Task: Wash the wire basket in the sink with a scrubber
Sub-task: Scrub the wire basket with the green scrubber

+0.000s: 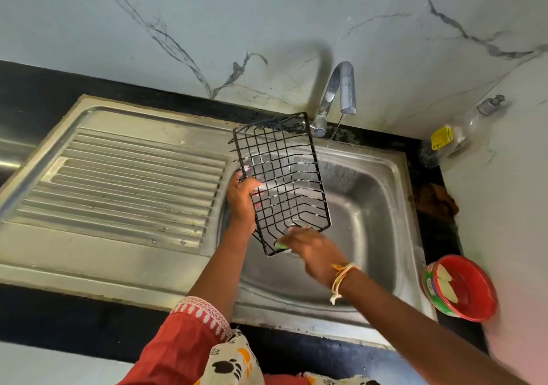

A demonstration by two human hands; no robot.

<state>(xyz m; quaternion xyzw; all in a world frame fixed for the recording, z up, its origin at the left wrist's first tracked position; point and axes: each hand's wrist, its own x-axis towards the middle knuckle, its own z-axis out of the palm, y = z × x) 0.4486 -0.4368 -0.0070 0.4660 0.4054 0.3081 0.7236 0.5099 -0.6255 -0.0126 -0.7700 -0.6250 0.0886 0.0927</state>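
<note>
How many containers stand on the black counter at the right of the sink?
2. A clear plastic bottle with a yellow label lies in the far right corner beside the tap. A red tub stands at the near right of the sink. No others are visible.

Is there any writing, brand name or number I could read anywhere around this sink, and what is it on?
No text here can be read.
Yellow label on the clear bottle lying in the corner: dark print, too small and blurred to read.
Printed band around the red tub: coloured marks, blurred, no letters legible.
Wire basket, tap and sink: no writing visible.
</note>
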